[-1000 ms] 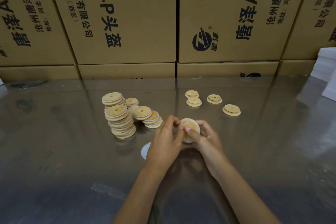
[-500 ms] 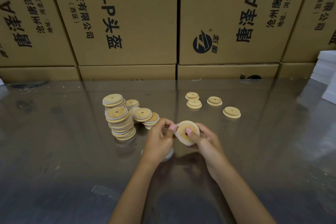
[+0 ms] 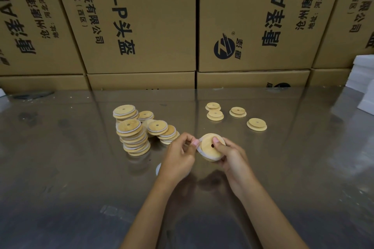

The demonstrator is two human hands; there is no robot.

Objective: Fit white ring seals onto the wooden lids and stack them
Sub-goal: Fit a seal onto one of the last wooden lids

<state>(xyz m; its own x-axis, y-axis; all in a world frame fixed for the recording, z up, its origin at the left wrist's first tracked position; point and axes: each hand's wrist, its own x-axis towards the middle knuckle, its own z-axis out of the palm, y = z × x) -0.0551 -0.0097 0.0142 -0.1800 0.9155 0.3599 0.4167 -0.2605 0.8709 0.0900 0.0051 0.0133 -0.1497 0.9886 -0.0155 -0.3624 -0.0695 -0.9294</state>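
Note:
My right hand [image 3: 230,153] grips a round wooden lid [image 3: 210,148] tilted above the table's middle, thumb on its face near the centre hole. My left hand [image 3: 179,152] pinches the white ring seal [image 3: 199,150] that runs round the lid's left rim. Left of the hands lean stacks of sealed lids [image 3: 134,133], with more slumped beside them [image 3: 162,129]. Several bare wooden lids [image 3: 237,111] lie scattered behind and to the right. A white ring [image 3: 158,169] peeks out on the table under my left wrist, mostly hidden.
The shiny metal table [image 3: 70,178] reflects the scene. Large printed cardboard boxes [image 3: 145,22] form a wall along its far edge. White foam blocks [image 3: 362,85] sit at the far right edge.
The lid has turned in my hands, its face with the centre hole now tilted towards me. My left fingers have shifted along the seal at the left rim. The hands sit slightly higher.

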